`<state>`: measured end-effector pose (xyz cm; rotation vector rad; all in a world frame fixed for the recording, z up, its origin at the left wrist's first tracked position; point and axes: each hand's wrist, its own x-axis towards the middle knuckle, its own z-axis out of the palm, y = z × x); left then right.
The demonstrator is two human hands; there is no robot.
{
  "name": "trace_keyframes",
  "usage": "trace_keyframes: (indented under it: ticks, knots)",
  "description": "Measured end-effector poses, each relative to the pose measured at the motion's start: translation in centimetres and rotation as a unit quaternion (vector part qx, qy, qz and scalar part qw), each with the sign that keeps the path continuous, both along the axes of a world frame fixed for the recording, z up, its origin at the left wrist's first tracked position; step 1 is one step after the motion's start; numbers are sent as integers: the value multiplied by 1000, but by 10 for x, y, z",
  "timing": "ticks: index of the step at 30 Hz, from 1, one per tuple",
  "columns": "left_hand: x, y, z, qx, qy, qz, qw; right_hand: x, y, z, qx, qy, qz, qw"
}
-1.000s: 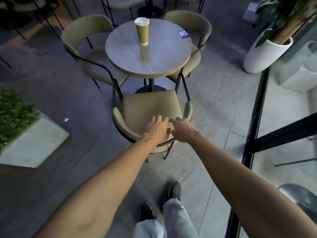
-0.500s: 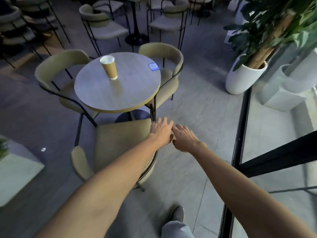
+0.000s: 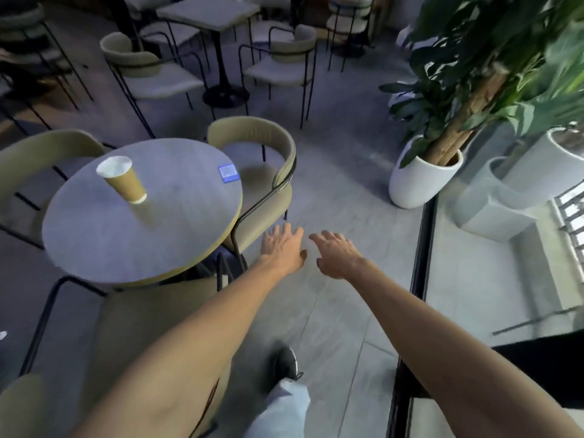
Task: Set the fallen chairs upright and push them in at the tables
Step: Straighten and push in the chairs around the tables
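Observation:
A round grey table (image 3: 110, 235) carries a brown paper cup (image 3: 124, 180) and a small blue card (image 3: 228, 173). Three olive chairs stand upright around it: the near chair (image 3: 145, 314) with its seat partly under the tabletop, a far right chair (image 3: 268, 159), and a left chair (image 3: 38, 153). My left hand (image 3: 281, 246) and my right hand (image 3: 336, 252) hover over the floor to the right of the table, fingers spread, holding nothing. My left forearm crosses over the near chair's seat.
A white pot (image 3: 420, 178) with a tall leafy plant stands at the right, beside a black-framed glass wall (image 3: 420, 248). Behind are another table (image 3: 208, 11) and pale chairs (image 3: 281, 64). My shoe (image 3: 286, 363) is on the tiled floor.
Both hands have come off the near chair's backrest and now hang free over the floor. The view has swung right and up, so the table and chair lie further left.

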<state>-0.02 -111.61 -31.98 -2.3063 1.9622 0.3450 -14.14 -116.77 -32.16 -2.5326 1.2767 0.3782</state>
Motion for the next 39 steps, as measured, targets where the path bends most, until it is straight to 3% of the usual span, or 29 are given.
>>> trace_keyframes:
  ticks: [14,21,30,39]
  knots:
    - [13,-297,-7,24,-14,33,999,12,-301,10,-25,22,40,999]
    - [29,-426,-43,10,7,151,989,44,-454,-10,-14,11,141,990]
    - [55,-523,-43,-25,25,312,949,104,-587,-10,-24,27,288,957]
    - [127,-572,-43,7,4,417,909,224,-654,-8,-32,19,406,913]
